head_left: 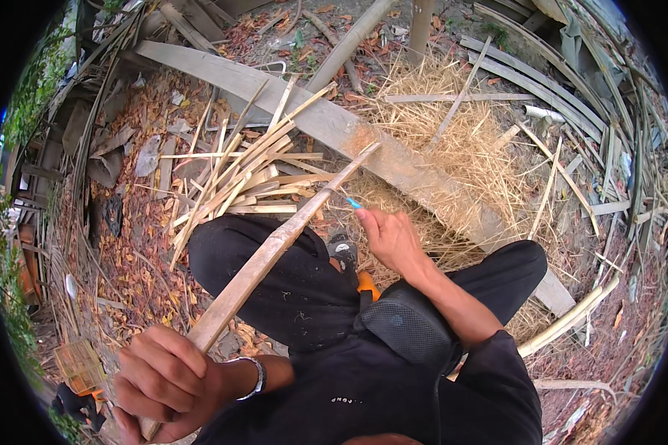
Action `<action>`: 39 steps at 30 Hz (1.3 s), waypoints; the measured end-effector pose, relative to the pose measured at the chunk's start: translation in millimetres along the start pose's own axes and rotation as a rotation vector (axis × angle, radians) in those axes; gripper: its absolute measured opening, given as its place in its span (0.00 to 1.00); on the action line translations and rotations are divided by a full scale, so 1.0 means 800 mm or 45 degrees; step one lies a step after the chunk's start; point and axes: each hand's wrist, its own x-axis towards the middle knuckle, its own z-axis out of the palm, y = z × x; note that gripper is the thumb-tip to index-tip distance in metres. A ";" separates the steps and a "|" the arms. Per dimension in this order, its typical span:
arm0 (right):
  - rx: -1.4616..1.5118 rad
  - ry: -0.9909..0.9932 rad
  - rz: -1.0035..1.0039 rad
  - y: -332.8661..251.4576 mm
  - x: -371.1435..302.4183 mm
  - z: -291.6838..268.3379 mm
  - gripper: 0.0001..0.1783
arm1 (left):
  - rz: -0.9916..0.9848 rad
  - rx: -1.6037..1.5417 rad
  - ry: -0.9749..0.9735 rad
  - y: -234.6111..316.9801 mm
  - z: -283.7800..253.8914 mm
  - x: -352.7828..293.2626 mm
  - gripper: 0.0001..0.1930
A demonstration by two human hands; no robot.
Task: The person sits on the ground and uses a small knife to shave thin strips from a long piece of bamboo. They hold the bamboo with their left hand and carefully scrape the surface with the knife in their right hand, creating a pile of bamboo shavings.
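Observation:
My left hand [159,382] is wrapped round the near end of a long, flat wooden strip [263,256]. The strip slants up and away across my left leg, its narrower far end above a grey plank [438,185]. Just right of that far part, my right hand [395,237] is closed on a small blue-handled tool [354,202]. The tool's thin tip points toward the strip; its working end is too small to make out. Whether it touches the wood I cannot tell.
Split pale strips [256,167] lie heaped left of the plank. Curly shavings [460,133] cover the ground to its right. A post [352,46] slants beyond it. Long grey slats [538,85] lie at the far right, and a thick pale stick [571,317] lies near my right knee.

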 end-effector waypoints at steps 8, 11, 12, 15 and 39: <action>-0.046 0.061 -0.007 -0.012 0.001 0.006 0.29 | 0.045 0.051 -0.028 0.001 -0.002 -0.003 0.22; -0.256 0.013 0.324 0.046 0.029 0.001 0.27 | -0.039 0.122 0.159 0.003 0.006 -0.002 0.23; -0.251 0.080 0.257 0.052 0.034 -0.002 0.27 | -0.053 0.081 0.105 0.001 0.007 -0.001 0.23; -0.036 0.002 0.119 0.000 0.016 -0.009 0.28 | -0.016 0.065 0.031 0.000 0.007 -0.003 0.22; -0.311 0.221 0.022 0.052 0.059 0.055 0.31 | -0.066 0.077 0.262 0.016 -0.029 0.001 0.19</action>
